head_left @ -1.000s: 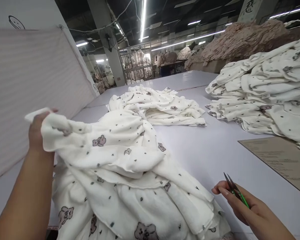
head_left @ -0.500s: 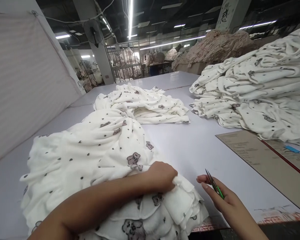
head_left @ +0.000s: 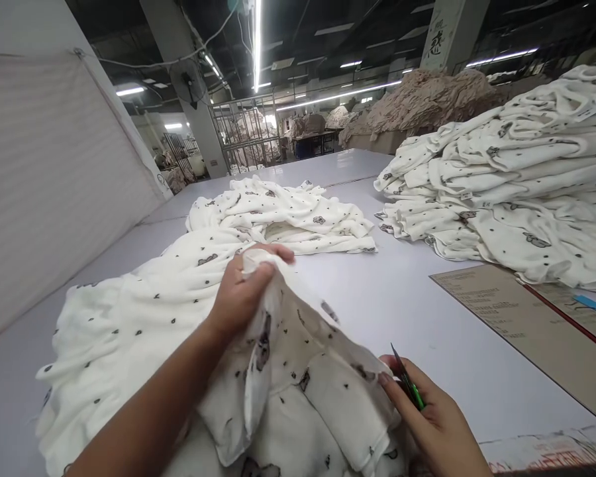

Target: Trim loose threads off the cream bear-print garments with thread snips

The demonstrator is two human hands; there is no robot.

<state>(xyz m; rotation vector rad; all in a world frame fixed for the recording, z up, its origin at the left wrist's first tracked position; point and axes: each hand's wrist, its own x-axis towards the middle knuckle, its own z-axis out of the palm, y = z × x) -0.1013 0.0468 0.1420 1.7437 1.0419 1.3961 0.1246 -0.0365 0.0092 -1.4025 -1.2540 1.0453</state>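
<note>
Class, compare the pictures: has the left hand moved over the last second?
Yes. The left hand went from the white garment's left side to its near edge, and now holds a fold lifted, nearer the far garment heap.

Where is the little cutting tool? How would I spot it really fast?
Start at the big white table and look at its near edge, bottom right. The right hand there holds thread snips beside the white bear-print garment. They are the only shiny green thing among all the white cloth.
</note>
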